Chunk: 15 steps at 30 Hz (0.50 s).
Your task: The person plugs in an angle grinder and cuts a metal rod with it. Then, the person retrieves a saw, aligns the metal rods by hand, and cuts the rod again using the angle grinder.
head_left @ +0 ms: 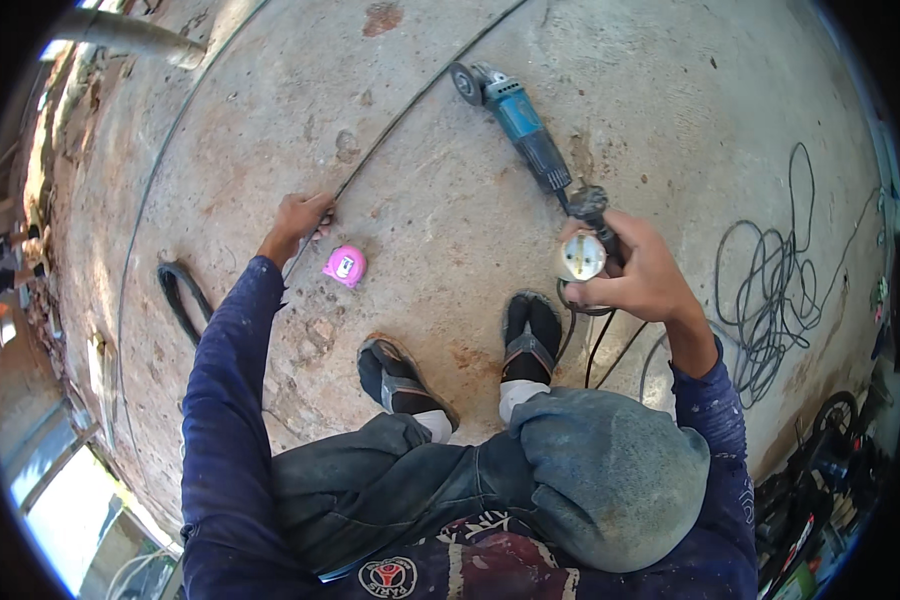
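My left hand (300, 220) is closed on a long, thin dark bar (390, 135) lying diagonally over the concrete floor (270, 120). A pink tape measure (345, 264) lies just right of that hand. My right hand (625, 260) grips a round socket with a white face (582, 255) and a black plug (590, 203) above it, with dark cord hanging below. Beyond that hand, a blue and black angle grinder (515, 120) lies on the floor, disc toward the upper left.
A tangle of cable (755, 300) lies at right, a dark coil (182, 295) at left. A post (140, 35) stands at upper left. Dark clutter (820, 490) fills the lower right. My sandalled feet (530, 330) are below my hands.
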Each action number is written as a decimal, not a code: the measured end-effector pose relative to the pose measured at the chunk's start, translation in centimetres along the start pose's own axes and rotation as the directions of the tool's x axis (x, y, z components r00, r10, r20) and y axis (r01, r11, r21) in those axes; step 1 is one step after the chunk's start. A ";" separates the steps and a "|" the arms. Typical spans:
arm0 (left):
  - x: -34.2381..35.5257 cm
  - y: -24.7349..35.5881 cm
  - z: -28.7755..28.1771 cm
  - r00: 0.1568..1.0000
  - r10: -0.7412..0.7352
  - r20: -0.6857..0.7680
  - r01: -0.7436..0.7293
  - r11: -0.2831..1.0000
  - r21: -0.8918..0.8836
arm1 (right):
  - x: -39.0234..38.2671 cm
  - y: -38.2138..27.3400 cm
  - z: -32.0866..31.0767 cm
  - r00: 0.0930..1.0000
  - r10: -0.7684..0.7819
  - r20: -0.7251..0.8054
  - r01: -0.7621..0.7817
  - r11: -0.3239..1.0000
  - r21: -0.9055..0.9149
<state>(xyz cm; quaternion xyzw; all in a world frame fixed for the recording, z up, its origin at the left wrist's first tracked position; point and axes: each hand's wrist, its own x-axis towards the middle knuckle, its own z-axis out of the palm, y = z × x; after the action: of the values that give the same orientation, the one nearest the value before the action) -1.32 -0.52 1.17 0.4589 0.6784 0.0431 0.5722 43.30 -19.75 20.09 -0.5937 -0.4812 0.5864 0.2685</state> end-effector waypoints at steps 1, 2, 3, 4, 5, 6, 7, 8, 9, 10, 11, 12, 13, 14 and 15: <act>0.4 0.5 0.6 1.000 -0.013 0.014 0.013 1.000 0.004 | 2.3 -0.6 2.2 1.000 -0.008 0.025 0.009 0.998 -0.058; 0.5 1.0 0.9 0.999 -0.007 0.041 0.007 1.000 0.003 | 5.0 0.2 3.9 0.998 -0.047 0.048 0.055 0.981 -0.184; 0.5 1.4 1.1 0.997 0.000 0.073 0.000 1.000 0.001 | 7.0 1.4 5.4 0.994 -0.083 0.071 0.101 0.946 -0.308; 0.5 1.8 1.4 0.998 0.028 0.061 -0.031 0.999 0.035 | 7.8 1.9 6.5 0.992 -0.093 0.090 0.116 0.944 -0.309; 0.5 1.8 1.7 0.997 0.053 0.049 -0.056 0.996 0.069 | 8.4 2.5 7.2 0.990 -0.084 0.111 0.111 0.958 -0.263; 0.2 1.0 1.2 1.000 0.028 0.011 -0.029 0.998 0.064 | 9.0 2.8 8.4 0.985 -0.082 0.151 0.112 0.973 -0.203; 0.2 0.2 1.0 0.998 0.060 -0.004 -0.060 0.998 0.022 | 9.1 2.8 9.1 0.979 -0.090 0.182 0.126 0.973 -0.193; 0.0 -0.8 0.7 0.995 0.094 -0.018 -0.094 0.995 -0.019 | 8.9 3.0 9.4 0.987 -0.075 0.142 0.104 0.973 -0.206; 0.1 -1.2 0.9 0.996 0.088 -0.031 -0.089 0.996 -0.026 | 9.0 3.2 9.3 0.994 -0.059 0.088 0.078 0.971 -0.226; 0.0 -1.7 1.2 0.991 0.106 -0.080 -0.109 0.994 -0.034 | 9.1 3.1 9.2 0.996 -0.003 0.090 0.024 0.973 -0.231; 0.0 -2.1 1.5 0.984 0.123 -0.127 -0.129 0.991 -0.041 | 9.3 3.5 9.2 0.995 -0.004 0.104 0.029 0.972 -0.234; -0.2 -2.4 1.9 0.979 0.132 -0.157 -0.136 0.990 -0.020 | 9.3 3.8 9.4 0.996 -0.017 0.086 0.036 0.975 -0.217; -0.1 -2.8 2.1 0.980 0.122 -0.160 -0.128 0.991 -0.026 | 9.4 3.8 9.6 0.997 -0.029 0.066 0.042 0.979 -0.201; 0.1 -3.0 2.2 0.967 0.161 -0.196 -0.163 0.987 0.009 | 9.5 3.5 9.5 0.997 -0.025 0.077 0.041 0.977 -0.210; 0.1 -2.9 2.4 0.951 0.204 -0.231 -0.198 0.979 0.048 | 9.7 3.6 9.6 0.996 -0.024 0.084 0.041 0.976 -0.213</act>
<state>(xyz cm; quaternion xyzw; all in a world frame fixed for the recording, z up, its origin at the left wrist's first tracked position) -1.02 -3.20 -1.41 0.5242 0.6913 0.1467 0.4751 33.58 -14.95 11.11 -0.5870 -0.5617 0.5502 0.1929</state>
